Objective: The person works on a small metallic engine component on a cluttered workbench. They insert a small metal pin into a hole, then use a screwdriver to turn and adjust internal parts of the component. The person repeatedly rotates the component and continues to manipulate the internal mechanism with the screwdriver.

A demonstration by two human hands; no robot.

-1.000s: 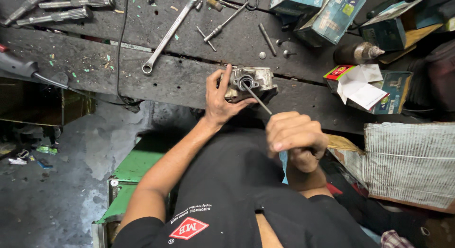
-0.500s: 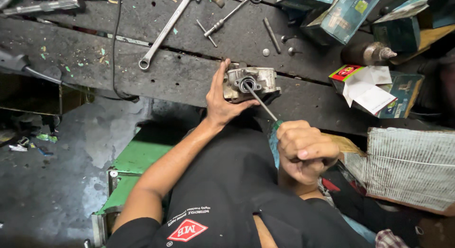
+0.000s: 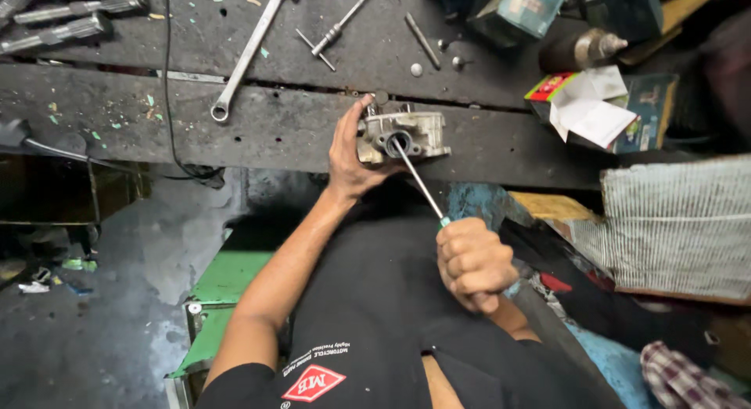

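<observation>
**Screwdriver engaged in housing bore**

The left hand [image 3: 350, 155] grips the metal housing [image 3: 403, 135], bracing it against the bench [image 3: 235, 120] edge. The right hand [image 3: 472, 262] is fisted around the screwdriver [image 3: 418, 182] handle; its shaft enters the housing's round bore. Work inside the bore appears under way, and completion cannot be judged. A wrench [image 3: 246, 53] lies unused on the bench.

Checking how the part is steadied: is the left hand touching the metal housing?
Touching. The head view shows the left hand gripping the side of the metal housing at the bench edge, thumb up against it, with no gap between them.
</observation>
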